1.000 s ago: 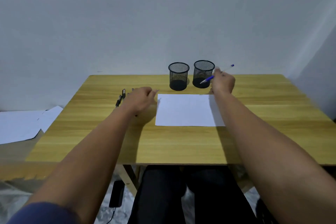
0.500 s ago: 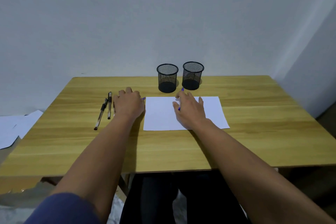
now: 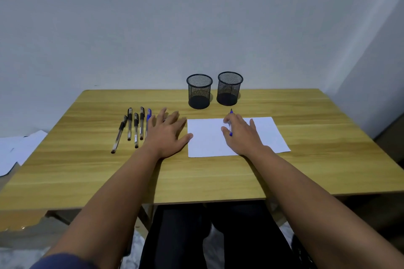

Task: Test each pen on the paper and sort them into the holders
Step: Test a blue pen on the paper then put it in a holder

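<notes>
Our right hand (image 3: 242, 135) has come down from the holders (image 3: 199, 91) onto the paper (image 3: 271, 135), fingers clamped on the blue pen (image 3: 230, 129). Left hand (image 3: 167, 133) rests flat, fingers apart, beside the paper. We judge testing begins; nothing sorted yet.

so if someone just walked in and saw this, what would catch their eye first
Probably the right hand holding a blue pen over the white paper at the table's middle. Next, the two empty black mesh holders standing side by side behind the sheet. Then the row of pens lying left of the flat left hand.
</notes>
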`<state>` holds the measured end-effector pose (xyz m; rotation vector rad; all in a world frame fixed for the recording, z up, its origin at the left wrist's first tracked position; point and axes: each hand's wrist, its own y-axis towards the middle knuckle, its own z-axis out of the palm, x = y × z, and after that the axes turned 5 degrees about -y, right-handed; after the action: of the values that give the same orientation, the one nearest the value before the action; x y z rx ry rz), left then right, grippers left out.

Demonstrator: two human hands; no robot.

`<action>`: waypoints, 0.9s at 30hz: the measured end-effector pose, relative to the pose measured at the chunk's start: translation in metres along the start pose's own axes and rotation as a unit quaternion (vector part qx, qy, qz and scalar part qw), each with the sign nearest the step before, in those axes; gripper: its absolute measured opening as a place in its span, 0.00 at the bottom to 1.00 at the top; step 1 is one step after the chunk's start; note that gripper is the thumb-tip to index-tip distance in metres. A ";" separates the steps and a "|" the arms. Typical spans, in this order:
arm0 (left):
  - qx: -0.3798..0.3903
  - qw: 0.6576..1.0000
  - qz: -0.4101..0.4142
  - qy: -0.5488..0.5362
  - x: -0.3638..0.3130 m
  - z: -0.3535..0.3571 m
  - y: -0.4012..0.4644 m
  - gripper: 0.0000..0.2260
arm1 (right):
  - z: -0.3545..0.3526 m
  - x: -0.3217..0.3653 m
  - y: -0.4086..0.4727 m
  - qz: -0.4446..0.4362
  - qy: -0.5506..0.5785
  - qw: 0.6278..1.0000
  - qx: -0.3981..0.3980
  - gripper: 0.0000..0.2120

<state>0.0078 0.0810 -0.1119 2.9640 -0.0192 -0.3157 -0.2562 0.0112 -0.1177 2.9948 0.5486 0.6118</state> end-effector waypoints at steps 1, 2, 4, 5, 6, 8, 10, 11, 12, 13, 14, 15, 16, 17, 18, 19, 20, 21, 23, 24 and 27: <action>0.000 1.000 0.001 -0.001 0.000 0.000 0.000 0.34 | -0.001 0.000 0.001 0.000 -0.004 1.000 0.001 0.13; 0.003 1.000 0.005 0.003 0.001 0.000 0.001 0.34 | -0.002 0.001 0.002 0.000 -0.008 1.000 0.001 0.14; 0.017 1.000 0.012 0.011 0.001 0.000 0.002 0.34 | -0.005 0.002 0.003 -0.001 -0.014 1.000 -0.004 0.14; 0.023 1.000 0.014 0.010 0.000 -0.001 0.002 0.34 | -0.006 0.003 0.002 -0.001 -0.010 1.000 -0.010 0.13; 0.027 1.000 0.015 0.006 0.000 0.000 0.003 0.34 | -0.007 0.005 0.002 -0.002 0.001 1.000 -0.028 0.13; 0.029 0.999 0.015 0.002 0.001 0.001 0.003 0.33 | -0.009 0.008 0.000 -0.005 0.051 0.992 -0.119 0.11; 0.024 1.000 0.015 0.003 0.001 0.003 0.002 0.32 | -0.013 0.020 0.001 -0.007 0.169 0.963 -0.210 0.10; 0.021 1.000 0.015 0.001 0.002 0.004 0.001 0.32 | -0.014 0.030 0.004 -0.002 0.255 0.941 -0.222 0.13; 0.018 1.000 0.015 -0.001 0.001 0.005 0.001 0.32 | -0.014 0.042 0.010 0.013 0.338 0.917 -0.211 0.14; 0.015 1.000 0.016 -0.003 0.002 0.005 0.001 0.32 | -0.014 0.054 0.016 0.030 0.401 0.895 -0.191 0.14; 0.013 1.000 0.016 -0.005 0.001 0.005 0.001 0.31 | -0.013 0.065 0.025 0.041 0.446 0.878 -0.168 0.12; 0.011 1.000 0.017 -0.007 0.001 0.006 0.001 0.31 | -0.011 0.074 0.034 0.049 0.474 0.867 -0.147 0.11; 0.008 1.000 0.017 -0.009 0.002 0.006 0.001 0.31 | -0.009 0.082 0.043 0.053 0.494 0.858 -0.130 0.10; 0.005 1.000 0.018 -0.011 0.002 0.007 0.001 0.31 | -0.006 0.088 0.051 0.058 0.508 0.852 -0.116 0.11; 0.000 1.000 0.018 -0.014 0.003 0.007 0.001 0.31 | -0.001 0.092 0.058 0.065 0.522 0.844 -0.105 0.13; -0.003 1.000 0.019 -0.018 0.003 0.008 0.001 0.31 | 0.004 0.095 0.063 0.076 0.537 0.835 -0.097 0.15; -0.005 1.000 0.019 -0.021 0.003 0.008 0.001 0.31 | 0.009 0.096 0.067 0.088 0.553 0.824 -0.091 0.16; -0.007 1.000 0.019 -0.023 0.004 0.009 0.002 0.31 | 0.015 0.095 0.069 0.097 0.568 0.813 -0.085 0.15; -0.011 0.999 0.019 -0.027 0.004 0.010 0.003 0.31 | 0.024 0.090 0.070 0.108 0.583 0.802 -0.071 0.14; -0.013 0.999 0.018 -0.029 0.005 0.010 0.003 0.32 | 0.028 0.087 0.071 0.110 0.584 0.802 -0.065 0.13; -0.018 0.999 0.018 -0.036 0.007 0.012 0.004 0.31 | 0.036 0.083 0.075 0.088 0.576 0.811 -0.054 0.13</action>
<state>0.0120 0.0748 -0.1240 2.9114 -0.0756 -0.4126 -0.1460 -0.0289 -0.1125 2.2190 0.1895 2.3620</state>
